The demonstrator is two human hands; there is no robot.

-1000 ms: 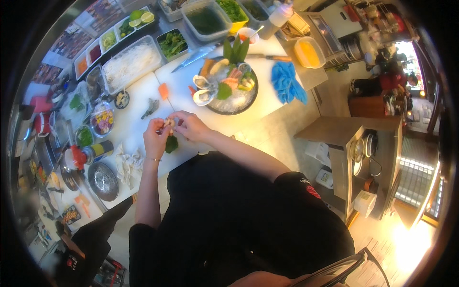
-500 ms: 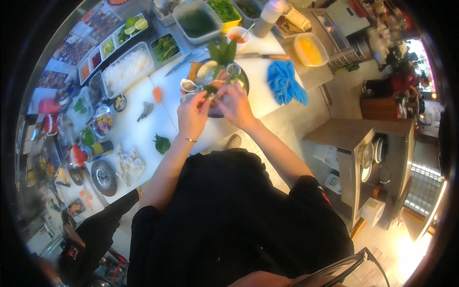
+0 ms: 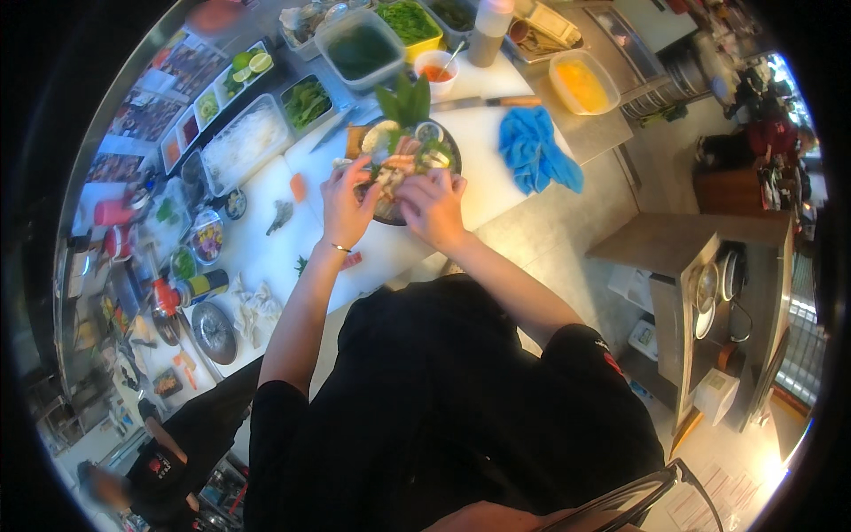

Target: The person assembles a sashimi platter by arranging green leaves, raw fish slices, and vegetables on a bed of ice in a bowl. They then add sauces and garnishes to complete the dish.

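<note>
A dark round plate (image 3: 452,146) of sliced fish, shellfish and upright green leaves sits on the white cutting board (image 3: 266,257). Both my hands rest on its near side. My left hand (image 3: 347,200), a thin bracelet on its wrist, has its fingers curled on the food at the plate's left edge. My right hand (image 3: 432,204) presses its fingertips on pieces near the plate's middle. What the fingers pinch is too small to tell.
Blue gloves (image 3: 537,152) lie right of the plate, a knife (image 3: 486,102) behind it. Containers of greens (image 3: 360,50), white noodles (image 3: 241,142), lime slices and a small red sauce bowl (image 3: 435,70) line the back. Bottles and bowls crowd the left counter. Another person stands at lower left.
My hands moved from a small item at the board's near edge up to the plate a second ago, and now settle lower on its near side.
</note>
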